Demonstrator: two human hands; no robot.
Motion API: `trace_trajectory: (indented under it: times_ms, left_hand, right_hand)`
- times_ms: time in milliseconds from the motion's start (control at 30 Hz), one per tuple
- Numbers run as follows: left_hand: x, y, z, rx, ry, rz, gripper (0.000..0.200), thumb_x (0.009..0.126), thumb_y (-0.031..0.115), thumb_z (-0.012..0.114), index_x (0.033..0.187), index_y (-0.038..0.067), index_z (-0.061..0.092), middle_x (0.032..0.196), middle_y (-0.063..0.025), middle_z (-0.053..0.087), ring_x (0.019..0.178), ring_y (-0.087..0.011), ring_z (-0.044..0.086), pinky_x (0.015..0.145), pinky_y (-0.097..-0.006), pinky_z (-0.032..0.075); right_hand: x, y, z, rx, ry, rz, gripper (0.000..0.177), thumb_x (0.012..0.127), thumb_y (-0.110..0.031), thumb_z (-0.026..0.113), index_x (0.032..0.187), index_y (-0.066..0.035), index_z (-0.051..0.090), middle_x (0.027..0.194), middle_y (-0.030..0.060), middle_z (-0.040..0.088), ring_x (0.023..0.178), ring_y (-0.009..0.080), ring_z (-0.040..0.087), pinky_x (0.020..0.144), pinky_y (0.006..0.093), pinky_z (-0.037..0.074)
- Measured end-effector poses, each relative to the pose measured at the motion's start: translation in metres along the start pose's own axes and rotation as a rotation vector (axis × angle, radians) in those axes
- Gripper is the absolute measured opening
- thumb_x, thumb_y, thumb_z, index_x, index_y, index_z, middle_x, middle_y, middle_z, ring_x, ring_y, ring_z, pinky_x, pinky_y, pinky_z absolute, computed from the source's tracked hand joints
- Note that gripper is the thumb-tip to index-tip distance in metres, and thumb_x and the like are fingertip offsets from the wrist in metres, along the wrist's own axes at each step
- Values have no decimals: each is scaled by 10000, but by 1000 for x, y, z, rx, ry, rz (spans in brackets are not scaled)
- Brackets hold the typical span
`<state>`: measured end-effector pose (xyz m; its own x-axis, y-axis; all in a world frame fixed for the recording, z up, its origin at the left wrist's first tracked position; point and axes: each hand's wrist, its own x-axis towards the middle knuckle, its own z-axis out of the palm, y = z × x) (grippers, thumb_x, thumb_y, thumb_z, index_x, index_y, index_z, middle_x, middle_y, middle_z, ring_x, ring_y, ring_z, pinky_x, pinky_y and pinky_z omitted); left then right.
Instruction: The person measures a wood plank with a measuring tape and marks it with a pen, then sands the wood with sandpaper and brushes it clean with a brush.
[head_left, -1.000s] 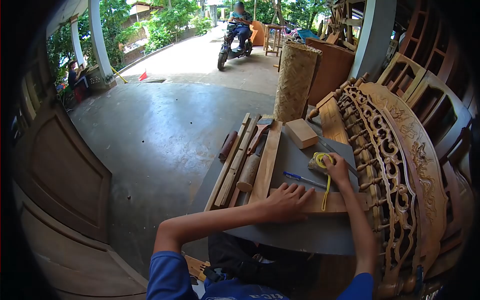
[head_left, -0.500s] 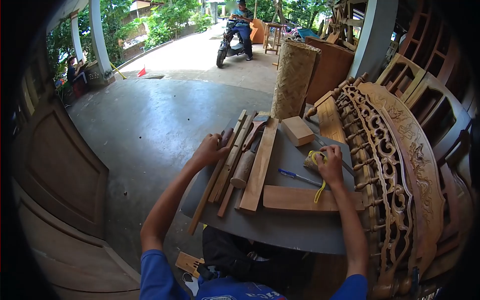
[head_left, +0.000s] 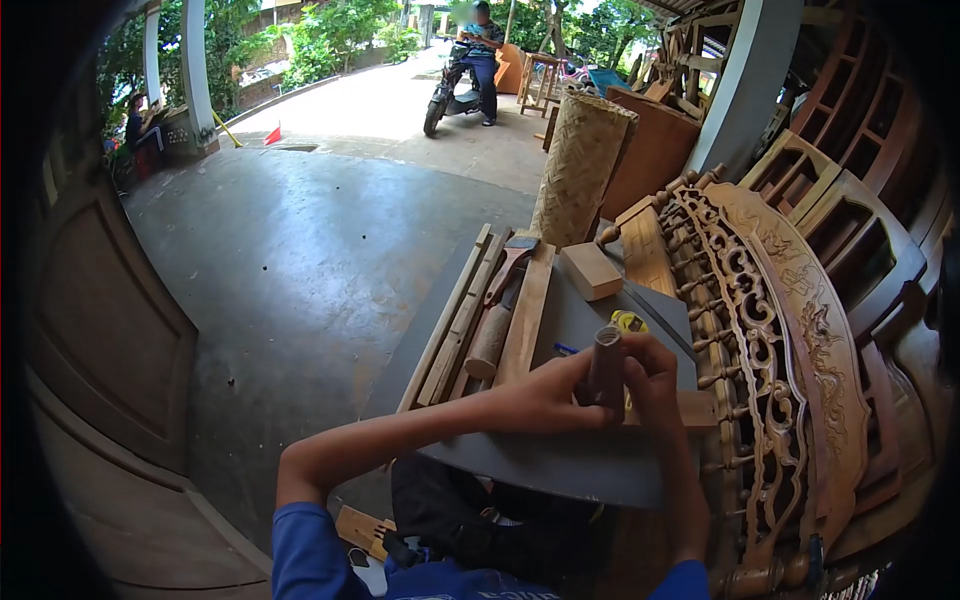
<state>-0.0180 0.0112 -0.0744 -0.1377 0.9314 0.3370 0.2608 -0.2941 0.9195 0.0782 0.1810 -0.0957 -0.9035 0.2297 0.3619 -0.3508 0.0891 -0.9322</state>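
Observation:
My left hand is closed around a dark brown cylinder with a pale round end, held upright above the table. My right hand meets it from the right, its fingers curled against the cylinder. Just behind the hands lies a yellow and black item, partly covered. A blue pen and a wooden block are largely hidden by my hands. To the left lie a flat paintbrush, a mallet-like wooden tool, a flat board and several thin wood strips.
A short wood block sits on the grey table. Carved wooden panels lean along the right side. A rolled woven mat stands behind the table. Further off, a person sits on a motorbike; another sits far left.
My left hand has carried the dark brown cylinder from beside the wood strips across to the right. My right hand has left the yellow item and joined it at the cylinder.

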Motion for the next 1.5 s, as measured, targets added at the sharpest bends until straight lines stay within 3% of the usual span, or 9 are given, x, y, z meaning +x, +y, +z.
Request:
trace_trajectory:
  times_ms: [233, 333, 433, 633, 700, 833, 933, 1300, 1500]
  left_hand:
    - [73, -25, 24, 259, -203, 26, 448, 796, 316, 638, 1062, 21, 432, 908, -114, 541, 853, -222, 554, 730, -301, 450]
    - [92, -76, 29, 712, -201, 138, 444, 821, 398, 575, 1031, 19, 476, 935, -139, 533, 893, -279, 546, 769, -352, 444]
    - [91, -92, 23, 859, -220, 92, 393, 856, 402, 496, 940, 26, 574, 979, -145, 528, 942, -313, 528, 813, -410, 421]
    - [66, -74, -12, 1196, -154, 29, 186, 795, 174, 507, 798, 43, 639, 928, -71, 610, 884, -269, 550, 805, -384, 407]
    - [59, -70, -20, 1234, -97, 134, 186, 794, 164, 499, 809, 54, 648, 940, -67, 615, 876, -259, 551, 798, -369, 405]
    - [40, -42, -21, 1136, -286, -136, 315, 768, 299, 564, 896, 18, 625, 981, -124, 600, 891, -273, 546, 840, -387, 395]
    - [15, -33, -19, 1118, -360, -126, 642, 668, 475, 646, 1051, -28, 533, 1009, -169, 561, 947, -294, 534, 892, -409, 389]
    - [35, -35, -15, 1158, -9, -66, 601, 618, 430, 678, 987, -21, 529, 926, -144, 527, 917, -279, 492, 804, -372, 432]
    - [36, -52, -7, 1062, -63, -111, 598, 612, 395, 674, 966, -49, 485, 945, -181, 513, 927, -315, 512, 794, -378, 440]
  right_hand:
    - [-45, -5, -68, 0, 160, -111, 458, 742, -269, 695, 1076, -25, 499, 961, 42, 574, 852, 136, 577, 721, 262, 485]
    - [-44, -4, -90, 370, 773, 19, 401, 723, -199, 592, 1077, -35, 498, 870, 35, 542, 773, 163, 564, 716, 308, 482]
    - [-50, -5, -98, 109, 869, -213, 381, 703, -152, 558, 1059, -28, 504, 862, 51, 540, 792, 187, 556, 734, 307, 474]
    - [-43, -6, -91, -1007, 429, -144, 239, 668, -84, 499, 897, -19, 473, 1164, 162, 416, 1065, 313, 425, 943, 378, 335]
    - [-42, 0, -87, -1111, 308, -74, 225, 675, -93, 505, 883, -13, 482, 1176, 169, 420, 1080, 336, 420, 947, 395, 333]
    - [-41, 11, -70, -1377, 204, 40, 211, 695, -102, 529, 876, 0, 493, 1202, 176, 420, 1114, 348, 410, 948, 419, 333]
    - [-40, 11, -72, -1297, 284, -33, 206, 717, -145, 624, 807, -12, 495, 1104, 146, 469, 1042, 329, 450, 885, 408, 370]
    - [-38, -9, -92, -1077, 615, -215, 225, 676, -8, 575, 572, 11, 377, 896, 90, 468, 663, 177, 438, 554, 306, 361]
    - [-38, 1, -107, -1020, 344, -197, 139, 607, -66, 520, 647, 29, 428, 1021, 127, 453, 1007, 279, 425, 888, 336, 335]
